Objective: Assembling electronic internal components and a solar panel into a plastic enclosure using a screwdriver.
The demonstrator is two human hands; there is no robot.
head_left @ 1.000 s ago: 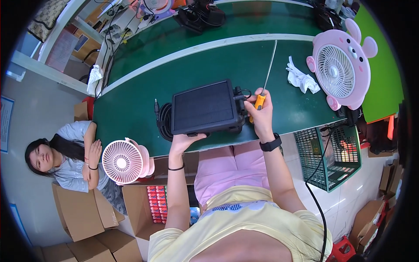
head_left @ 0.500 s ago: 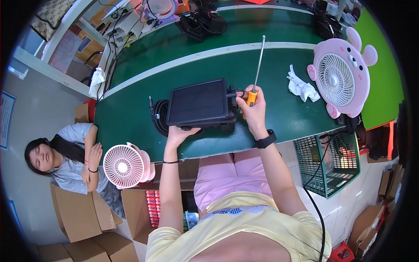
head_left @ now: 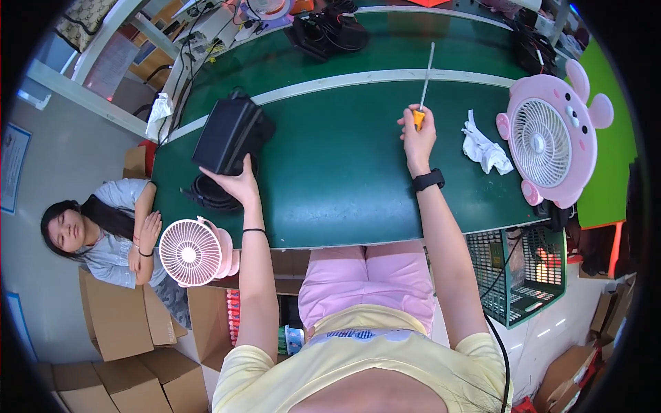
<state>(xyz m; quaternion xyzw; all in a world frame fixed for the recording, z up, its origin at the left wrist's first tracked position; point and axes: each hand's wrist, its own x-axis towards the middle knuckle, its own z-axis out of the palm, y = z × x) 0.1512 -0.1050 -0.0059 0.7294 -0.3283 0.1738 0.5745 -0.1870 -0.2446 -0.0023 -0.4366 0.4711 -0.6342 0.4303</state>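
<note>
My left hand [head_left: 235, 184] is at the near edge of a black box-shaped device [head_left: 224, 134] on the left of the green table. Its thumb and index finger are spread and touch the device, which lies at a slant. A coiled black cable [head_left: 212, 194] lies beside it, partly under my hand. Over the right half of the table, my right hand [head_left: 418, 134] is closed round the yellow handle of a screwdriver [head_left: 426, 79], its long metal shaft pointing away from me.
A crumpled white tissue [head_left: 485, 146] and a pink rabbit-shaped fan [head_left: 551, 138] stand on the right. A small pink fan [head_left: 193, 252] is at the front left, near a person [head_left: 103, 230] leaning on the table. Black corded devices [head_left: 329, 36] lie farther back. A green crate [head_left: 516, 275] stands below.
The black device has moved left from the table's middle and turned, with my left hand at it. My right hand has moved right and away from the device, still holding the screwdriver.
</note>
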